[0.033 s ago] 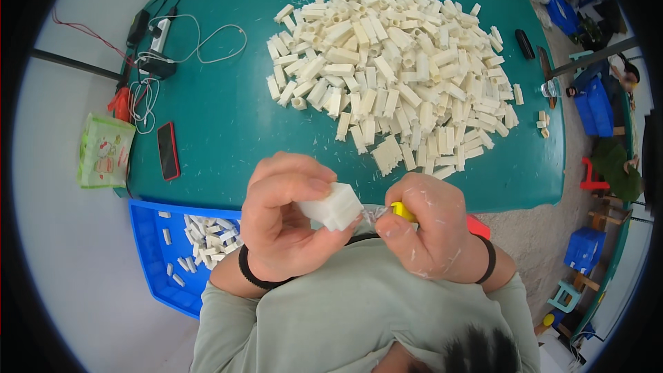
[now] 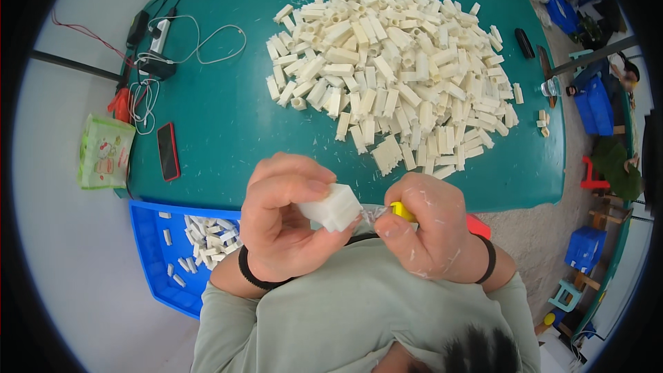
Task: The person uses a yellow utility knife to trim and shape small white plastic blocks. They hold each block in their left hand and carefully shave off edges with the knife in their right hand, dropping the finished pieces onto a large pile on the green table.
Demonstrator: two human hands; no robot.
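Observation:
My left hand (image 2: 286, 217) grips a white hollow-looking plastic block (image 2: 333, 206) between thumb and fingers, its end turned right. Closed around a yellow-handled tool (image 2: 402, 212), my right hand (image 2: 428, 228) sits just to the right of the block. Pale curled shavings (image 2: 373, 215) bunch between the tool and the block's end, and they hide the tool's tip. White flecks cling to the right hand. Beyond both hands, a large heap of cream-white plastic blocks (image 2: 407, 76) with ragged ends covers the far middle of the green table (image 2: 214, 110).
A blue bin (image 2: 155, 276) with several white pieces (image 2: 207, 238) stands below the table's left front. On the left lie a phone (image 2: 168, 152), a power strip (image 2: 159, 38) with cables, and a green-white bag (image 2: 105, 152). A black object (image 2: 524, 43) lies at far right.

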